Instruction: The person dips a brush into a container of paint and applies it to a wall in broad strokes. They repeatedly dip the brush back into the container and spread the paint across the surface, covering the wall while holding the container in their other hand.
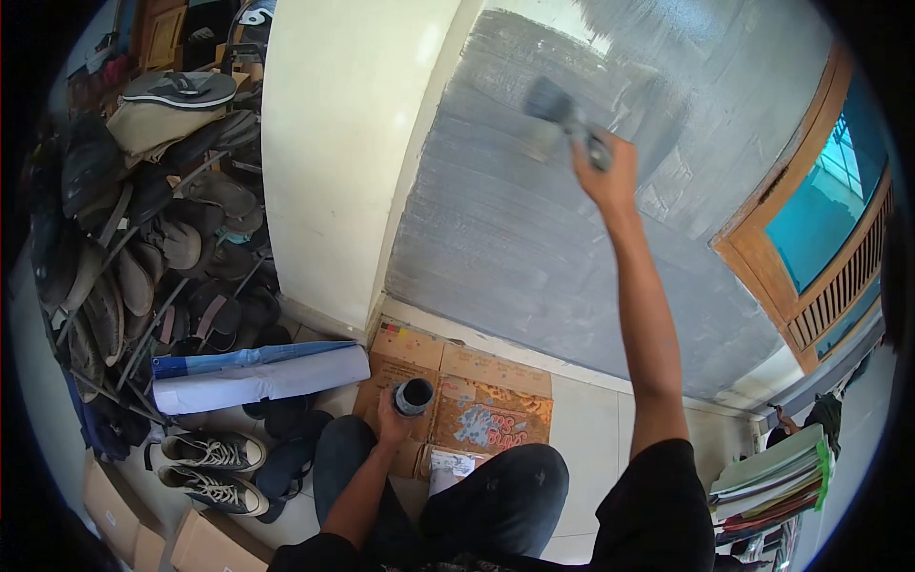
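My right hand [607, 170] is raised at the wall, its fingers closed round the handle of a paintbrush [550, 101]. The brush head is blurred and lies against or close to the grey-painted wall [505, 210]. Low in front of my knees, my left hand [392, 417] grips a small cup [415, 396] with a dark inside. Beneath the cup, flattened cardboard [491, 410] with grey paint smears covers part of the floor. Between my knees there is a white packet or container [448, 467], partly hidden by my leg.
A crowded shoe rack [143, 257] stands at the left, with a rolled white sheet [262, 379] and sneakers [214, 467] on the floor near it. Cardboard boxes [210, 543] are at lower left. A wooden window frame [762, 248] and stacked folders [772, 481] are at the right.
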A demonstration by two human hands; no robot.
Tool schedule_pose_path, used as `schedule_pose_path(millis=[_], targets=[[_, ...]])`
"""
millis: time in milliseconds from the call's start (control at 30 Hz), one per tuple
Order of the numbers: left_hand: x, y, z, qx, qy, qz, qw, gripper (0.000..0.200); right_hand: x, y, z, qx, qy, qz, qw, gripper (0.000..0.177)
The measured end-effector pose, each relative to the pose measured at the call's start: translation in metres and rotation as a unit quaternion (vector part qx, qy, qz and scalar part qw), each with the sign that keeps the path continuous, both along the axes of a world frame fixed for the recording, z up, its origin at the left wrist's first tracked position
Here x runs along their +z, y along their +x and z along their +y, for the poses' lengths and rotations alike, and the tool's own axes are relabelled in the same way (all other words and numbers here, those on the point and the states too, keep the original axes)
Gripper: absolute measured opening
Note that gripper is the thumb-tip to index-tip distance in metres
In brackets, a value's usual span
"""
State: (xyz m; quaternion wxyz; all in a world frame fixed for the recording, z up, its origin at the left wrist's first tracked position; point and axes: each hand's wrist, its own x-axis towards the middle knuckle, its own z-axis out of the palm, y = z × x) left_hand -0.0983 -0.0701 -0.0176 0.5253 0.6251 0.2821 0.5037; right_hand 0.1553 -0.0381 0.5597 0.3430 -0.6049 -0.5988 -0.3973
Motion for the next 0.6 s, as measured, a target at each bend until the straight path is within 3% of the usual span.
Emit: schedule_pose_path(millis=[133, 200, 333, 533, 600], targets=[[0.006, -0.002, 0.000, -0.042, 0.007, 0.022, 0.999, 0.069, 0.007, 0.010, -0.062, -0.079, -0.037, 0.073, 0.994, 0.020], [0.008, 0.005, 0.000, -0.030, 0.011, 0.026, 0.999, 0.069, 0.007, -0.018, -0.064, 0.045, -0.177, 0.016, 0.983, 0.018], [0.009, 0.000, 0.004, -0.021, 0.027, 0.040, 0.999, 0.070, -0.027, -0.053, -0.002, 0.172, -0.245, 0.001, 0.954, 0.015], [-0.001, 0.000, 0.007, 0.001, 0.016, 0.059, 0.998, 0.074, -0.054, -0.072, 0.064, 0.163, -0.149, 0.004, 0.975, 0.014], [0.011, -0.002, 0.007, 0.008, 0.022, 0.063, 0.998, 0.074, -0.051, -0.057, 0.059, 0.103, -0.094, -0.008, 0.990, 0.014]])
